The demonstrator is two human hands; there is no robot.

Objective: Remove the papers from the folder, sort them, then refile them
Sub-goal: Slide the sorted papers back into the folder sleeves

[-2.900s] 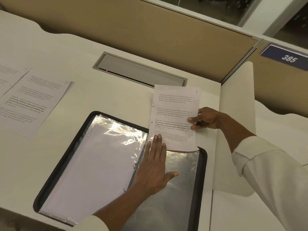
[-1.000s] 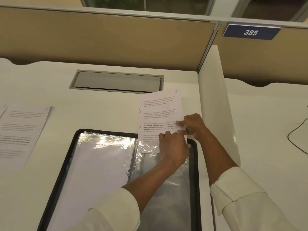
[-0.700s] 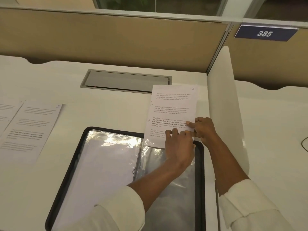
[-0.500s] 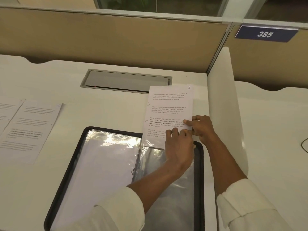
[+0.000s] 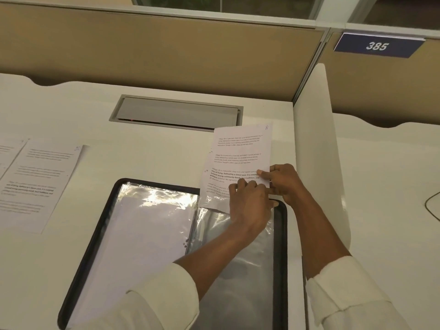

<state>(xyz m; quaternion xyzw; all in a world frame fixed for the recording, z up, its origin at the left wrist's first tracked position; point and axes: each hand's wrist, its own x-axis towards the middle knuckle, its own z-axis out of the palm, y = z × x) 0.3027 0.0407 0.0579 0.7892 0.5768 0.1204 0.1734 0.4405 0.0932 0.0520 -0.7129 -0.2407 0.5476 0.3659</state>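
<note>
An open black folder (image 5: pixel 95 236) with clear plastic sleeves lies on the desk in front of me. A printed sheet marked 8 (image 5: pixel 238 153) sticks out past the folder's top right corner, its lower end inside the mouth of the right-hand sleeve (image 5: pixel 238 253). My right hand (image 5: pixel 284 182) pinches the sheet's right edge, thumb on top. My left hand (image 5: pixel 248 202) has its fingers curled at the sleeve's top edge over the sheet's bottom. The left-hand sleeve (image 5: pixel 142 225) holds white paper.
Two printed sheets (image 5: pixel 40 184) lie flat on the desk at the left. A grey cable hatch (image 5: pixel 176 113) sits behind the folder. A white divider panel (image 5: pixel 316 144) stands close on the right, a tan partition wall behind. A dark cable (image 5: pixel 432 206) shows at far right.
My left hand went from lying flat on the right sleeve to gripping its top edge. Over the last second the sheet tilted slightly and both hands stayed at the sleeve mouth.
</note>
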